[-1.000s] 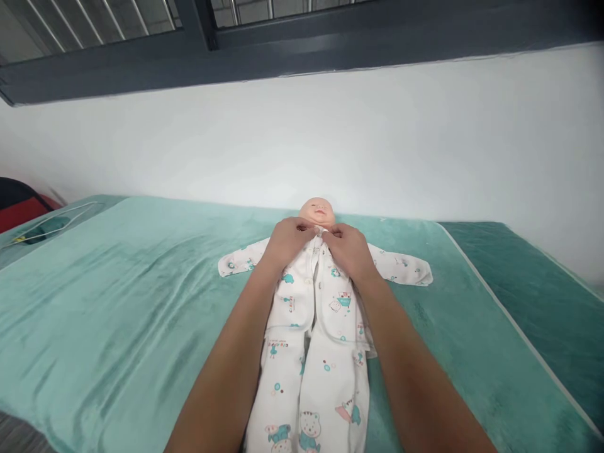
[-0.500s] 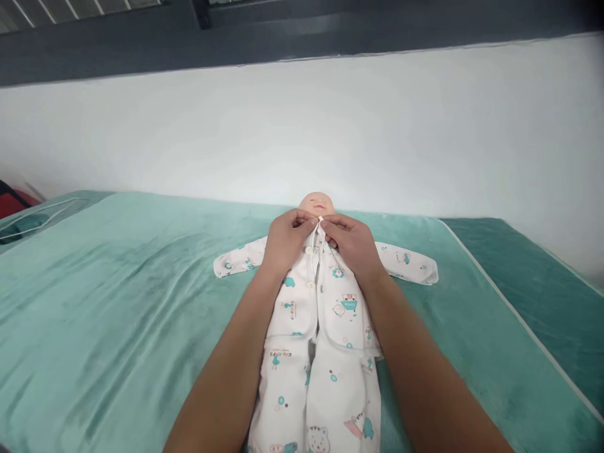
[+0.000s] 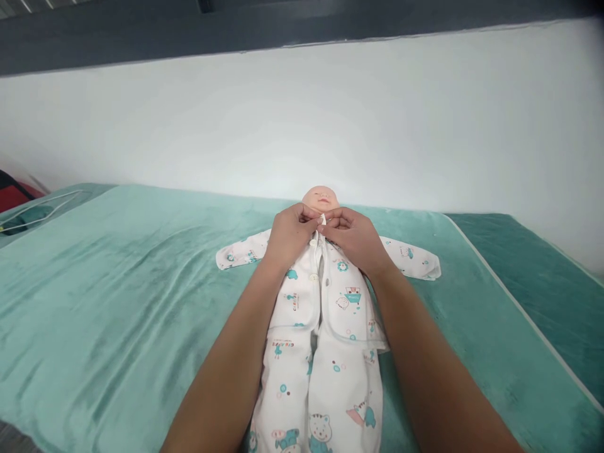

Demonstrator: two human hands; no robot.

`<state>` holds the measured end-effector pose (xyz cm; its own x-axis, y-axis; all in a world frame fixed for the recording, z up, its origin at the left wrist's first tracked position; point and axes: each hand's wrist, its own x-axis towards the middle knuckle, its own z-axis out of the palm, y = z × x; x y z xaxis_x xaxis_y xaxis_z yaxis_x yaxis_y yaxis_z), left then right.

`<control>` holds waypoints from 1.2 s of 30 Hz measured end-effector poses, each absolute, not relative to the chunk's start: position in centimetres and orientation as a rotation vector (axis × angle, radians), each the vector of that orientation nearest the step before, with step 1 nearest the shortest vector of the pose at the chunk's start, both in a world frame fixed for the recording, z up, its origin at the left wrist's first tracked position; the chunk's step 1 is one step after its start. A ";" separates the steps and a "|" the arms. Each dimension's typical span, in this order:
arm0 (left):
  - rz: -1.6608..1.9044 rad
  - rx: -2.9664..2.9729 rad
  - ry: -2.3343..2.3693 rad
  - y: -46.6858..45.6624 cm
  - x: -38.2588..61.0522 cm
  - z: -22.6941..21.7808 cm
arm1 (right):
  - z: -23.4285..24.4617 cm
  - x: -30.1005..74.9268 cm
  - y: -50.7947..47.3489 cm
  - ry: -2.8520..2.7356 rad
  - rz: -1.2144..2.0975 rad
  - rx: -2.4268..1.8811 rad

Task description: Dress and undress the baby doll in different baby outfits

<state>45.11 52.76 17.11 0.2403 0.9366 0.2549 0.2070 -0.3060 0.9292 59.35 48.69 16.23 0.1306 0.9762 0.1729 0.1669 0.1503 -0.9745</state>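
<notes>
A baby doll (image 3: pixel 320 197) lies on its back on a teal blanket (image 3: pixel 117 283), head toward the wall. It wears a white romper (image 3: pixel 325 327) printed with small cartoon animals, sleeves spread to both sides. My left hand (image 3: pixel 289 234) and my right hand (image 3: pixel 355 238) meet at the collar just under the doll's chin. Both hands pinch the top edge of the romper's front opening, fingers closed on the fabric. A row of snap buttons runs down the chest below my hands.
A white wall (image 3: pixel 302 126) rises right behind the doll, with a dark window frame (image 3: pixel 189 31) above it. A darker teal mat (image 3: pixel 542 283) lies to the right of the blanket. At far left sit a red object (image 3: pixel 14 189) and a white cord (image 3: pixel 42 211).
The view has tilted down a little, so the window has slid out of frame. My hands stay at the collar, now pinched closer together on the fabric.
</notes>
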 end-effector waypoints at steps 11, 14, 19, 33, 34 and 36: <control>1.016 1.707 1.100 52.0 45.1 17.9 | 17.0 59.0 48.1 -1.565 0.611 -1.465; 1.040 1.516 1.036 52.0 44.9 17.8 | 16.9 59.0 48.2 -1.560 0.641 -1.450; 1.053 1.273 0.895 52.1 44.7 17.9 | 17.0 58.9 47.9 -1.558 0.690 -1.406; 0.798 1.782 1.146 50.6 42.3 20.1 | 20.7 58.1 43.3 -1.811 0.613 -1.842; 0.764 1.800 1.133 50.3 41.9 20.4 | 20.6 58.0 43.3 -1.819 0.605 -1.864; 0.694 1.816 1.112 49.9 41.4 20.8 | 20.4 58.1 43.4 -1.831 0.618 -1.864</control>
